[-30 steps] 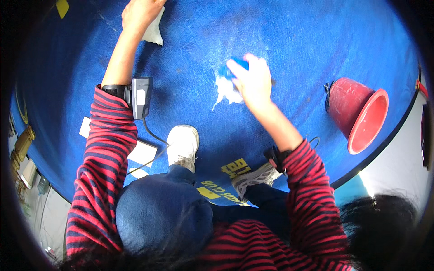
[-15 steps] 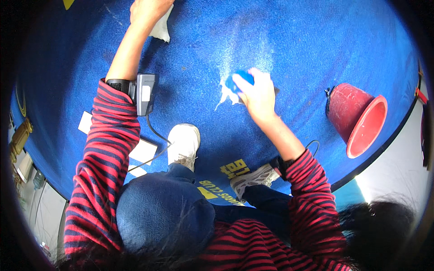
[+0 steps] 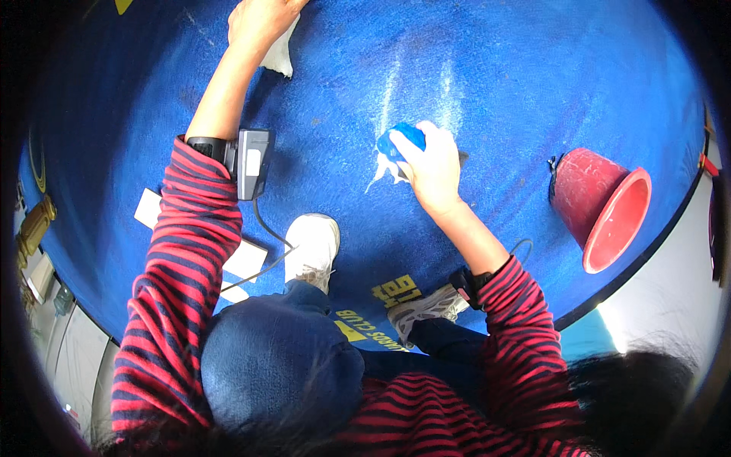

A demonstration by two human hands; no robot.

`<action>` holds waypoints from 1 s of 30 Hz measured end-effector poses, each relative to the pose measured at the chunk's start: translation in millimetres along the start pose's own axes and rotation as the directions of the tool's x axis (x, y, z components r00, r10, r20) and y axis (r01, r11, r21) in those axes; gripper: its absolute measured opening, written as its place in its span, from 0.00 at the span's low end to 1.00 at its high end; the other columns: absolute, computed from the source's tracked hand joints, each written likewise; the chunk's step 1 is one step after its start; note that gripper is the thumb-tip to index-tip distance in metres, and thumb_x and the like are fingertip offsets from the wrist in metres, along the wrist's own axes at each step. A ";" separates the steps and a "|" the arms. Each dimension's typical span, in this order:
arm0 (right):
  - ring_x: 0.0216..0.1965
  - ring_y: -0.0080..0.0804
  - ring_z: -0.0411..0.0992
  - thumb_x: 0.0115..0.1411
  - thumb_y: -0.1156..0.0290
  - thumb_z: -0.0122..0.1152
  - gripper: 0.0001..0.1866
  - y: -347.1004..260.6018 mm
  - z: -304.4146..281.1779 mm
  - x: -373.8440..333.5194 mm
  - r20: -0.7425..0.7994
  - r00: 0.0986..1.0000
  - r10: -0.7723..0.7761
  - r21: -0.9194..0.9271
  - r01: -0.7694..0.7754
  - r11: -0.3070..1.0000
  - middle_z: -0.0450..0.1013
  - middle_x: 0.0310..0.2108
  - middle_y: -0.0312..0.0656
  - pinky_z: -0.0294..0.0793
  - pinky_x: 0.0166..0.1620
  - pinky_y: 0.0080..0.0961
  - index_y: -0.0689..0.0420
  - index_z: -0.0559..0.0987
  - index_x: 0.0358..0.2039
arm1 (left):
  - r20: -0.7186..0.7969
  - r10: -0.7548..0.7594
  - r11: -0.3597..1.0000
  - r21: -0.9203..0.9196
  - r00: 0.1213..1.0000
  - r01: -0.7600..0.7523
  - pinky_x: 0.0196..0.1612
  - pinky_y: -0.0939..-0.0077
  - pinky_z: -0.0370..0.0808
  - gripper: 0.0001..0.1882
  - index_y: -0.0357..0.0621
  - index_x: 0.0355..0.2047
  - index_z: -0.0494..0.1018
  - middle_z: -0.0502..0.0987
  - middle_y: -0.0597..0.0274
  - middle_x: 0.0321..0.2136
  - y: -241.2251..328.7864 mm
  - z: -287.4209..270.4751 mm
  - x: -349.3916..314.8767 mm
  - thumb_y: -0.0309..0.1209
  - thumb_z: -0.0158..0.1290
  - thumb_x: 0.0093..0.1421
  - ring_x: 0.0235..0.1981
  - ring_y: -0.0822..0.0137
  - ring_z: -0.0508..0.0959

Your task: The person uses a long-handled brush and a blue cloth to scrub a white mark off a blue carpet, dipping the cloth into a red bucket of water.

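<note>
My right hand [image 3: 435, 164] is closed around a rounded blue lump [image 3: 401, 142], like a sponge or wad of cloth, pressed to the blue carpet-like surface [image 3: 518, 84]. At its near edge lies a ragged white patch [image 3: 384, 169], foam or cloth, I cannot tell which. Beyond it run two whitish streaks [image 3: 448, 87]. A dark flat edge [image 3: 463, 158] shows beside the hand, its kind hidden. My left hand [image 3: 263, 23] is at the far edge of view, over a white cloth-like piece [image 3: 280, 55]; its fingertips are mostly out of view.
A red bucket [image 3: 598, 202] lies on its side at the right. White rectangular pieces [image 3: 245, 259] lie under my left arm. My shoes [image 3: 312, 247] stand on the surface near yellow lettering. A grey device [image 3: 253, 164] with a cable is strapped to my left wrist.
Both hands keep nearly the same places, with the whole view shifted slightly. The white haze beyond the blue lump has thinned to two narrower streaks.
</note>
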State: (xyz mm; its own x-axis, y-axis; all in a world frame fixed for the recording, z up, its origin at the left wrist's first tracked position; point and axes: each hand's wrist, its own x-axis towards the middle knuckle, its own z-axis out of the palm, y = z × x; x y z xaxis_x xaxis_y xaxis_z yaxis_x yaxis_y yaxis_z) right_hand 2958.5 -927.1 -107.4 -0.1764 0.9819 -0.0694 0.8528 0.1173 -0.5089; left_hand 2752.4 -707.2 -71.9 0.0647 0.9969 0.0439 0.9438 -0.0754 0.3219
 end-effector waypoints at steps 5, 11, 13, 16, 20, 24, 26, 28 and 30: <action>0.39 0.46 0.65 0.38 0.67 0.66 0.24 15.9 3.1 69.0 -0.311 0.947 -0.086 -0.131 0.047 0.990 0.66 0.39 0.47 0.68 0.39 0.36 0.41 0.75 0.40 | 0.004 0.051 0.999 0.018 0.999 -0.051 0.34 0.60 0.69 0.21 0.44 0.30 0.67 0.74 0.50 0.26 3.0 2.7 3.0 0.49 0.52 0.51 0.32 0.49 0.74; 0.38 0.45 0.65 0.43 0.64 0.64 0.19 14.4 -14.5 132.3 -0.480 0.877 0.035 -0.134 -0.112 0.985 0.65 0.39 0.46 0.69 0.39 0.37 0.42 0.74 0.39 | -0.036 0.070 0.997 -0.034 0.997 -0.071 0.34 0.61 0.69 0.21 0.43 0.28 0.67 0.74 0.50 0.27 5.7 -0.2 -0.8 0.49 0.52 0.50 0.32 0.49 0.74; 0.38 0.44 0.65 0.44 0.64 0.63 0.17 11.4 -4.0 89.6 -0.374 0.927 -0.009 -0.157 -0.054 0.986 0.65 0.38 0.45 0.68 0.37 0.37 0.43 0.74 0.37 | -0.026 0.070 0.997 -0.035 0.997 -0.071 0.34 0.61 0.69 0.21 0.43 0.28 0.67 0.74 0.50 0.26 4.0 0.4 0.5 0.49 0.52 0.50 0.32 0.49 0.74; 0.39 0.44 0.65 0.42 0.66 0.62 0.19 4.9 11.9 27.5 0.093 0.918 0.385 0.284 -0.395 0.874 0.65 0.39 0.46 0.68 0.38 0.36 0.42 0.74 0.39 | -0.010 0.042 0.999 -0.006 0.999 -0.042 0.33 0.60 0.69 0.21 0.43 0.28 0.67 0.73 0.49 0.25 0.1 2.0 2.0 0.50 0.52 0.50 0.31 0.49 0.74; 0.39 0.44 0.65 0.36 0.67 0.67 0.24 3.5 8.2 40.8 -0.116 0.984 -0.132 -0.077 0.124 0.989 0.66 0.39 0.46 0.68 0.41 0.36 0.42 0.75 0.39 | 0.004 0.023 0.999 0.028 1.000 -0.023 0.34 0.60 0.69 0.22 0.43 0.29 0.67 0.74 0.49 0.26 -0.9 5.2 3.9 0.51 0.51 0.50 0.32 0.49 0.74; 0.40 0.45 0.65 0.40 0.66 0.66 0.23 -4.2 -1.7 142.6 -0.351 0.936 -0.043 -0.116 0.003 0.993 0.66 0.41 0.47 0.68 0.42 0.37 0.40 0.74 0.41 | 0.014 0.022 0.999 0.028 1.000 -0.023 0.36 0.61 0.70 0.22 0.43 0.31 0.68 0.74 0.49 0.28 3.8 5.9 1.7 0.50 0.51 0.50 0.33 0.50 0.74; 0.33 0.42 0.64 0.42 0.65 0.60 0.16 -6.8 -3.7 157.4 -0.397 0.918 -0.020 -0.136 -0.038 0.990 0.66 0.31 0.46 0.66 0.31 0.36 0.50 0.75 0.35 | 0.016 0.027 1.000 -0.006 1.000 -0.027 0.36 0.61 0.70 0.21 0.44 0.32 0.68 0.74 0.50 0.28 4.4 2.8 0.3 0.50 0.52 0.50 0.33 0.51 0.75; 0.38 0.44 0.65 0.41 0.66 0.64 0.20 -9.0 -2.9 138.2 -0.373 0.928 -0.022 -0.116 -0.023 0.993 0.66 0.38 0.47 0.67 0.39 0.36 0.44 0.74 0.39 | 0.025 0.039 0.997 -0.063 0.999 -0.037 0.36 0.61 0.70 0.21 0.44 0.32 0.68 0.74 0.50 0.28 3.2 0.7 -1.1 0.50 0.52 0.50 0.34 0.51 0.75; 0.40 0.46 0.65 0.41 0.69 0.66 0.22 -11.1 -0.5 94.4 -0.291 0.955 -0.056 -0.087 0.032 0.996 0.66 0.41 0.48 0.68 0.43 0.37 0.43 0.74 0.41 | -0.002 0.045 0.997 -0.063 0.999 -0.045 0.35 0.61 0.70 0.21 0.44 0.30 0.68 0.74 0.51 0.27 1.3 1.2 1.6 0.50 0.51 0.50 0.32 0.51 0.75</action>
State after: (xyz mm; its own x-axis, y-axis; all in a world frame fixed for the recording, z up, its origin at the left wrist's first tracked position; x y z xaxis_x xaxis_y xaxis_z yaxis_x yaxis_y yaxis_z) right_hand 2932.7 -835.6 -107.9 -0.0738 0.9745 0.2117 0.8861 0.1615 -0.4345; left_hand 2754.1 -705.7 -72.6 0.1064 0.9925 0.0605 0.9176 -0.1215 0.3786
